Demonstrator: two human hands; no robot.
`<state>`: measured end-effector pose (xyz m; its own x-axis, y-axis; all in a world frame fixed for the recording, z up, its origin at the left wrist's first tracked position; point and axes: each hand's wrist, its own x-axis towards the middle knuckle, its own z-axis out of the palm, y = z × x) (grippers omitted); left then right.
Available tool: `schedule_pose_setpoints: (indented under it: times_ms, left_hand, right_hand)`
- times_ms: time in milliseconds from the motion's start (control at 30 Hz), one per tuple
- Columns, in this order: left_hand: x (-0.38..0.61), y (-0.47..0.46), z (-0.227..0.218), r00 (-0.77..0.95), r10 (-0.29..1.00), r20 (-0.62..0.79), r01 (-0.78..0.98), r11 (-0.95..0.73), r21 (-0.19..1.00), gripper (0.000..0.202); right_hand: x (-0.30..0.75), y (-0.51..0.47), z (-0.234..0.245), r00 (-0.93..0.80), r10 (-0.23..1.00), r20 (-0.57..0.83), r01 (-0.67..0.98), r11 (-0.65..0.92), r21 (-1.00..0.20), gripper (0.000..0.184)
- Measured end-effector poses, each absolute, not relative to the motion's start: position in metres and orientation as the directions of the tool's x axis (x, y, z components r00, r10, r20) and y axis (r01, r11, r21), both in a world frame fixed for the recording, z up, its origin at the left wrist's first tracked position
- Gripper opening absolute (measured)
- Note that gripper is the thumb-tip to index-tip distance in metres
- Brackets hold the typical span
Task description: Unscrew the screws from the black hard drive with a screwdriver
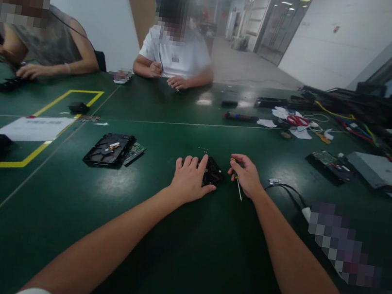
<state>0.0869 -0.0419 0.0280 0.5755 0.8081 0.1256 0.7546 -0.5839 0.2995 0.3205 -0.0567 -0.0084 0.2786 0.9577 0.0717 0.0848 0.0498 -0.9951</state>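
Observation:
A small black device (213, 171), perhaps a drive or a plastic housing, lies on the green table. Spread over its left side is my left hand (191, 178), fingers stretched out and partly covering it. Just to the right, my right hand (246, 175) is closed around a screwdriver (239, 189) with a yellow and black handle, its metal shaft pointing down toward me. Several tiny screws (203, 149) lie beyond the device. Farther left rest a black plastic tray-like housing (109, 150) and a small green circuit board (135, 154).
Two people sit across the table (153, 239), their hands on small parts. At right are a drive with a board (329, 166), a grey metal box (383, 172), a cable heap (368, 128) and a pixelated object (343, 243). A paper sheet (35, 128) lies left.

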Motion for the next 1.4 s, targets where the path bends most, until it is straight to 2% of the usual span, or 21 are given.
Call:
schedule_pose_setpoints:
  times_ms: [100,300,400,467,600,733,833,933,1167,1400]
  left_hand:
    - [0.083,-0.039,0.033,0.643,0.758,0.109,0.708,-0.643,0.293,0.107]
    - [0.068,-0.034,0.041,0.827,0.560,0.050,0.515,-0.789,0.335,0.125]
    - [0.063,-0.035,0.044,0.889,0.458,0.023,0.424,-0.840,0.340,0.130]
    - [0.060,-0.039,0.045,0.898,0.439,0.032,0.404,-0.850,0.340,0.130]
    - [0.055,-0.061,0.044,0.840,0.530,0.120,0.478,-0.825,0.302,0.127]
    - [0.050,-0.095,0.031,0.731,0.622,0.280,0.556,-0.781,0.285,0.100]
    - [0.052,-0.116,0.020,0.669,0.655,0.352,0.588,-0.756,0.288,0.096]
    - [0.064,-0.129,0.015,0.686,0.625,0.373,0.572,-0.779,0.255,0.101]
    - [0.108,-0.138,0.013,0.632,0.701,0.329,0.662,-0.710,0.242,0.095]
    - [0.113,-0.134,0.020,0.602,0.729,0.325,0.704,-0.677,0.214,0.067]
  right_hand:
    - [0.318,-0.058,-0.007,0.305,0.951,0.058,0.103,0.028,-0.994,0.038]
    - [0.318,-0.057,0.000,0.320,0.946,-0.052,-0.082,-0.027,-0.996,0.042]
    - [0.320,-0.055,0.000,0.351,0.934,-0.069,-0.116,-0.030,-0.993,0.042]
    - [0.321,-0.054,0.000,0.375,0.923,-0.082,-0.135,-0.033,-0.990,0.042]
    - [0.323,-0.053,-0.002,0.418,0.903,-0.103,-0.160,-0.038,-0.986,0.037]
    - [0.327,-0.047,0.002,0.415,0.901,-0.129,-0.153,-0.071,-0.986,0.029]
    - [0.330,-0.038,0.009,0.381,0.915,-0.134,-0.128,-0.091,-0.988,0.027]
    - [0.330,-0.024,0.017,0.372,0.923,-0.098,-0.113,-0.060,-0.992,0.029]
    - [0.316,-0.005,0.006,0.451,0.893,-0.009,-0.135,0.058,-0.989,0.035]
    - [0.307,-0.020,-0.007,0.485,0.874,0.040,-0.125,0.114,-0.986,0.048]
